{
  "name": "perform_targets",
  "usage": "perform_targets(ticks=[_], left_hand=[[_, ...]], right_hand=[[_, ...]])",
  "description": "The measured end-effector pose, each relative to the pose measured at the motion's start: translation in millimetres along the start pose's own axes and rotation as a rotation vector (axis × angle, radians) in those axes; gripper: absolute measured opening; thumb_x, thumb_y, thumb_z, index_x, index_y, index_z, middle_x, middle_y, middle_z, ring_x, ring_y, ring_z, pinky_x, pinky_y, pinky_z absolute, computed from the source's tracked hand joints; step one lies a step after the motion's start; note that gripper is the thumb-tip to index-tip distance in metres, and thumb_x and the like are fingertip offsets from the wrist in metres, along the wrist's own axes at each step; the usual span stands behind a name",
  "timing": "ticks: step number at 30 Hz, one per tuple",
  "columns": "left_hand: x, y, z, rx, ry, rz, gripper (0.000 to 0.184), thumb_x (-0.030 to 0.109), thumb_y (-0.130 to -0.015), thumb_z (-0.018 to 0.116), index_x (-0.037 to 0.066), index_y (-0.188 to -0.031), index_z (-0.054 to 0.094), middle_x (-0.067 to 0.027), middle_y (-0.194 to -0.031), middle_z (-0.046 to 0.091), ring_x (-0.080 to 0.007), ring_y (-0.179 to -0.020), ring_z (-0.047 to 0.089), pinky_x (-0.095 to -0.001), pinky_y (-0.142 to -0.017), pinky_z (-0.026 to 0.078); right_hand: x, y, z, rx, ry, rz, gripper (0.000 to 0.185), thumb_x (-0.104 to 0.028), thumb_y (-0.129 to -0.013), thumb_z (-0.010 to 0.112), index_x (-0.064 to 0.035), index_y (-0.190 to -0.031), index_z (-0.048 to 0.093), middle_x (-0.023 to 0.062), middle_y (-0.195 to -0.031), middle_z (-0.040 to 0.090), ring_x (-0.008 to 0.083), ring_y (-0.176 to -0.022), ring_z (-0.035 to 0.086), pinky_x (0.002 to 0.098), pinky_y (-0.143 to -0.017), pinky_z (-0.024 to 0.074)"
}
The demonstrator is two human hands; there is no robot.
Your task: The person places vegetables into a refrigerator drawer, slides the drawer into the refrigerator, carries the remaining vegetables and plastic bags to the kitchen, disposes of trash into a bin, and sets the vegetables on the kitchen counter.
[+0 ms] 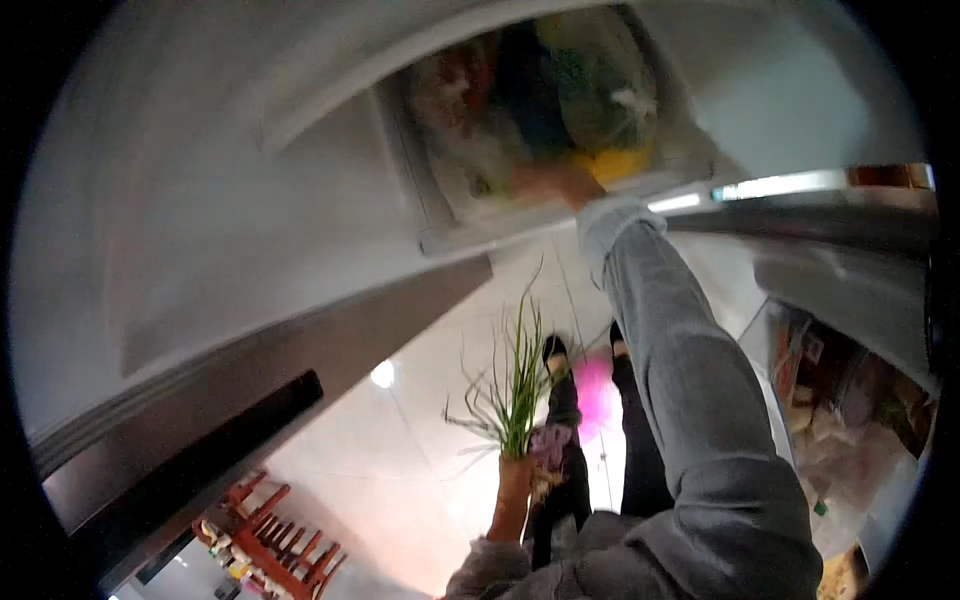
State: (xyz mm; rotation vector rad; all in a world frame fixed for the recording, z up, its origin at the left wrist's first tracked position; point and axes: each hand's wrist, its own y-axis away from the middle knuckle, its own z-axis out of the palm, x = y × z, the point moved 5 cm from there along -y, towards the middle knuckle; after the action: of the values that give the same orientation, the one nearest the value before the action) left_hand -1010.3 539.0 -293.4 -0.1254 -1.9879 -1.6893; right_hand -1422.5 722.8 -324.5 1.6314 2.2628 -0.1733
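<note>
My left hand (514, 482) is closed around a bunch of scallions (517, 385), their long green leaves fanning upward over the floor. Something pale purple (551, 443) shows right beside that hand; its kind is unclear. My right hand (555, 184) reaches over the front edge of a fridge drawer (428, 236), and motion blur smears its fingers. Inside the drawer lie clear plastic bags of produce (600, 85), with dark green and reddish contents, and something yellow (615, 162) close to the right hand. Whether the right hand touches any of it cannot be made out.
An open fridge door (280, 350) with a dark handle slants across the left. More bagged goods (850, 420) fill a compartment at the right. Below are a light tiled floor (400, 430), my feet, a bright pink patch (596, 397) and a reddish wooden rack or chair (280, 545).
</note>
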Motion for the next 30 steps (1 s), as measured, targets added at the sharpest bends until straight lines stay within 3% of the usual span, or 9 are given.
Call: perform_targets(ticks=[4,5,9,11,13,17,21,24,30], left_hand=[[-0.9,14.8,3.3,-0.041,0.122,0.051,0.028,-0.007,-0.064,0.062,0.001,-0.091,0.059,-0.0037,-0.080,0.059,-0.0150,-0.070,0.058,-0.0262,-0.058,0.048],[-8.8,13.8,-0.3,-0.034,0.121,0.081,0.031,-0.010,-0.066,0.055,-0.004,-0.096,0.056,-0.0144,-0.087,0.061,-0.0266,-0.075,0.063,-0.0383,-0.065,0.055],[9.2,24.4,-9.3,0.096,-0.120,0.004,0.023,0.001,-0.076,0.056,-0.004,-0.098,0.053,-0.0157,-0.084,0.061,-0.0270,-0.073,0.062,-0.0379,-0.061,0.055],[4.0,30.7,-9.1,-0.072,0.075,0.127,0.025,0.003,-0.077,0.057,-0.003,-0.101,0.052,-0.0158,-0.081,0.060,-0.0259,-0.074,0.062,-0.0363,-0.061,0.055],[18.9,32.6,22.4,0.041,0.202,0.222,0.019,0.001,-0.069,0.060,0.001,-0.088,0.055,-0.0053,-0.074,0.057,-0.0143,-0.058,0.054,-0.0257,-0.048,0.043],[30.3,53.0,23.3,0.075,0.307,0.096,0.027,-0.005,-0.067,0.057,-0.002,-0.094,0.052,-0.0093,-0.084,0.058,-0.0182,-0.065,0.060,-0.0284,-0.052,0.049],[72.7,59.5,46.9,0.040,0.478,0.190,0.029,-0.006,-0.065,0.056,-0.003,-0.094,0.053,-0.0106,-0.086,0.058,-0.0219,-0.070,0.061,-0.0303,-0.058,0.053],[37.0,64.1,16.8,0.084,0.431,0.200,0.029,-0.005,-0.065,0.056,-0.003,-0.094,0.055,-0.0103,-0.084,0.059,-0.0216,-0.070,0.061,-0.0298,-0.059,0.052],[7.3,57.4,-38.0,0.123,0.338,0.206,0.028,-0.006,-0.065,0.055,-0.002,-0.092,0.055,-0.0095,-0.083,0.059,-0.0219,-0.072,0.061,-0.0321,-0.062,0.052]], right_hand=[[20.4,5.0,7.4,-0.143,0.119,0.026,0.033,-0.034,-0.084,0.046,-0.0133,-0.108,0.057,0.0064,-0.120,0.046,0.0286,-0.110,0.042,0.0532,-0.091,0.0281],[18.0,8.5,4.4,-0.140,0.136,0.025,0.034,-0.034,-0.084,0.046,-0.0127,-0.107,0.058,0.0069,-0.119,0.048,0.0286,-0.108,0.044,0.0528,-0.089,0.0292],[22.4,16.9,-64.1,-0.018,0.198,0.086,0.035,-0.037,-0.081,0.047,-0.0099,-0.098,0.061,0.0077,-0.114,0.050,0.0284,-0.099,0.049,0.0515,-0.083,0.0335],[52.5,20.8,-79.6,0.108,0.216,0.267,0.037,-0.039,-0.081,0.046,-0.0093,-0.098,0.061,0.0075,-0.116,0.050,0.0289,-0.101,0.049,0.0512,-0.084,0.0344],[115.4,5.5,-35.3,0.152,-0.038,0.415,0.038,-0.039,-0.083,0.044,-0.0101,-0.103,0.059,0.0073,-0.121,0.048,0.0294,-0.106,0.048,0.0514,-0.087,0.0344],[98.8,0.9,-35.4,-0.303,-0.189,0.435,0.043,-0.040,-0.086,0.040,-0.0119,-0.117,0.050,0.0079,-0.130,0.042,0.0307,-0.116,0.042,0.0517,-0.092,0.0327],[60.1,8.6,-103.3,0.349,0.283,0.324,0.038,-0.029,-0.084,0.047,-0.0103,-0.116,0.048,0.0096,-0.128,0.042,0.0305,-0.118,0.039,0.0510,-0.092,0.0340],[5.9,94.6,-91.2,0.571,-0.090,0.126,0.034,-0.019,-0.080,0.053,-0.0079,-0.112,0.050,0.0117,-0.126,0.043,0.0308,-0.117,0.040,0.0469,-0.092,0.0354],[-3.5,267.6,38.2,0.159,-0.329,0.196,0.032,-0.010,-0.076,0.054,-0.0017,-0.106,0.050,0.0185,-0.116,0.048,0.0326,-0.111,0.044,0.0414,-0.090,0.0387]])
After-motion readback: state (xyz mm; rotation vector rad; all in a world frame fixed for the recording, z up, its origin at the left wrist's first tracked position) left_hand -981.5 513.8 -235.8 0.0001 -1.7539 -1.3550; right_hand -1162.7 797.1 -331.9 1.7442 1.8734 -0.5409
